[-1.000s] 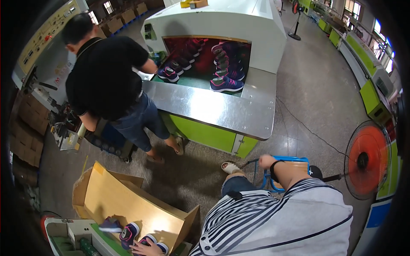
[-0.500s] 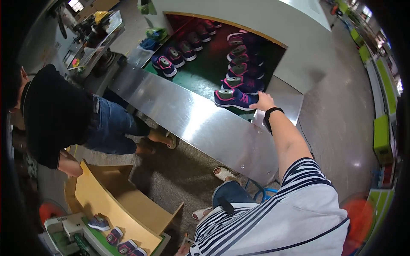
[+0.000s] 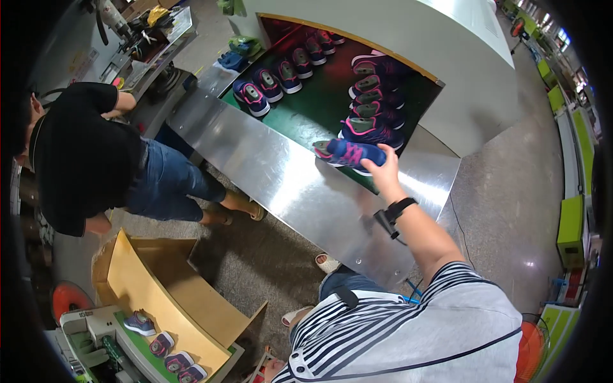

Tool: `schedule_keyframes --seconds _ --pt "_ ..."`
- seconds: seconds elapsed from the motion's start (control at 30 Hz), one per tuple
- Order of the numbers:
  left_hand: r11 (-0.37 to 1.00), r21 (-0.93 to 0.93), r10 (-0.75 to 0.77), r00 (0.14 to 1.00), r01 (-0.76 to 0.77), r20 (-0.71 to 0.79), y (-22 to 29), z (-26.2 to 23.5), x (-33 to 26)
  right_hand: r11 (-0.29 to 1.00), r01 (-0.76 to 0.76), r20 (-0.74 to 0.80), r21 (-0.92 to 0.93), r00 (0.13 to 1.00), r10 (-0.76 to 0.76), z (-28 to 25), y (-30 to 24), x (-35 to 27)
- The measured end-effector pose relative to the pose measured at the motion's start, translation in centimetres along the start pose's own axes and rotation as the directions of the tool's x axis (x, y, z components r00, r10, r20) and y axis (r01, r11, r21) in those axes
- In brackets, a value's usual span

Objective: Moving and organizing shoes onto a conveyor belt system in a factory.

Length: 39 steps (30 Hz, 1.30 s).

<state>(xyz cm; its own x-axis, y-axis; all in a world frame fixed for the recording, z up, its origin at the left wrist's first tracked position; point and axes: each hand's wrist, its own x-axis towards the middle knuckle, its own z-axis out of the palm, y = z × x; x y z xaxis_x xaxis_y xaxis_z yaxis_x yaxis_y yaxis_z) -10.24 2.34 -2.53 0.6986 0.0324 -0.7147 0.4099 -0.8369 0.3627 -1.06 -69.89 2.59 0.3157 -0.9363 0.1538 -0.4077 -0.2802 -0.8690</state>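
Observation:
My right hand [image 3: 383, 171] grips a blue and pink sneaker [image 3: 350, 154] by its heel end, just above the near edge of a green conveyor belt [image 3: 306, 115]. A black watch sits on that wrist. Behind the held shoe a column of matching sneakers [image 3: 370, 108] lies on the belt. A second row of sneakers [image 3: 268, 86] runs along the belt's left side. A steel apron [image 3: 281, 185] borders the belt in front. My left hand is out of sight below my striped shirt.
A white tunnel housing [image 3: 415, 51] covers the belt's far end. A person in a black shirt [image 3: 83, 159] bends over at the left. An open cardboard box [image 3: 153, 293] stands on the floor, with more sneakers [image 3: 159, 345] on a machine [image 3: 89, 325] beside it.
My right hand reached to the belt, closed on the nearest sneaker and lifted it slightly. My view has swung left and closer to the conveyor.

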Motion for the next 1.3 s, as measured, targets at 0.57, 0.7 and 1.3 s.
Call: schedule_keyframes --seconds 0.57,0.7,1.3 --pt "0.261 -0.890 0.387 0.885 -0.374 -0.259 15.7 -11.6 -1.8 0.777 -0.084 0.606 0.624 -0.575 -0.549 16.0 -28.9 -36.1" --pt "-0.223 -0.944 -0.141 0.966 -0.244 -0.216 9.5 -7.7 0.2 0.937 -0.351 0.724 -0.004 -0.647 -0.239 17.8 -20.5 -43.0" --pt "-0.506 -0.837 -0.405 0.914 -0.207 0.020 6.5 -6.5 6.4 0.994 -0.031 0.871 -0.101 -0.487 0.073 17.1 -16.3 -45.9"
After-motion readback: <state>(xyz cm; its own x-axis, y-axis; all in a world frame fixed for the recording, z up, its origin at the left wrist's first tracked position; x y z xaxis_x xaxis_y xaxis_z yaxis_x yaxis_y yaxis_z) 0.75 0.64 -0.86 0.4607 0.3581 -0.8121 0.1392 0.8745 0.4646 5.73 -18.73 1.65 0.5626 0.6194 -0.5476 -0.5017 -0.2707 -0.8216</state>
